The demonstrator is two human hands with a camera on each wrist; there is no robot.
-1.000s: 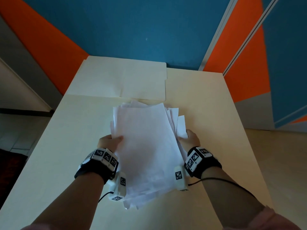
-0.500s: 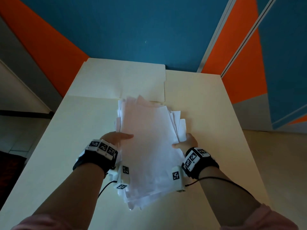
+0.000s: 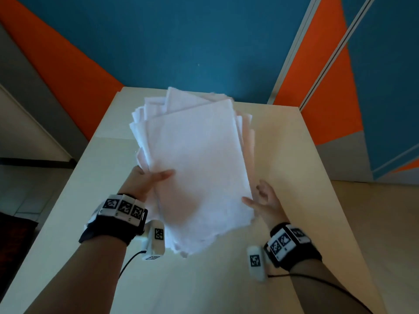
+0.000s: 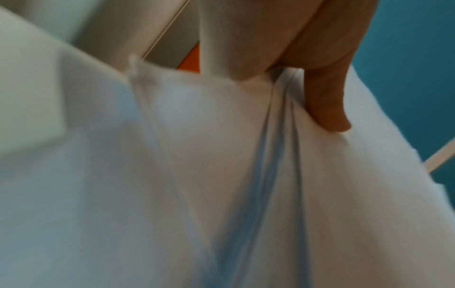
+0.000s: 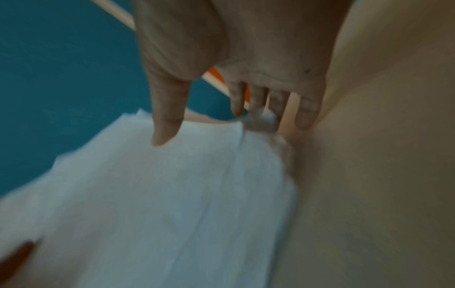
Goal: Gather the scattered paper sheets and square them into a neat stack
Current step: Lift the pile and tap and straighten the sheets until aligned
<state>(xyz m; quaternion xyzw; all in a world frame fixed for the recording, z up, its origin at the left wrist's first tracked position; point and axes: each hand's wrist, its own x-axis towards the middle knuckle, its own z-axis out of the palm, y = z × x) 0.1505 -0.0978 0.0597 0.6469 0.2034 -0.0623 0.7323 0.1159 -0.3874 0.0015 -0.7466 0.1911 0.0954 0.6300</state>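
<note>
A person's left hand (image 3: 145,180) grips a thick bundle of white paper sheets (image 3: 199,159) by its left edge, thumb pressed flat across the top sheet w/ the fingers hidden underneath, lifting the bundle clear of the pale table (image 3: 294,155). The sheets fan out unevenly: corners and edges stick out past the top sheet at the far end, beyond the left hand, and along the ragged near edge between the two wrists.

The right hand (image 3: 264,201) sits just beside the bundle's right edge, fingers spread and relaxed, not clamped on anything; its thumb tip lies at or right next to the lower right corner of the top sheet, but contact can't be confirmed. In the right wrist view the thumb and four fingers (image 5: 307,109) hang straight and apart, the paper below and to the thumb side, bare tabletop on the little-finger side.

The left wrist view, blurred, shows the left thumb (image 4: 325,101) pushed into the top of the sheets, with several layered sheet edges running down from it.

Both wrists carry black bands w/ white marker blocks (image 3: 122,207), and a thin black cable trails from each. Beyond the hands, past the table's far edge, stands a blue and orange wall (image 3: 181,41).
</note>
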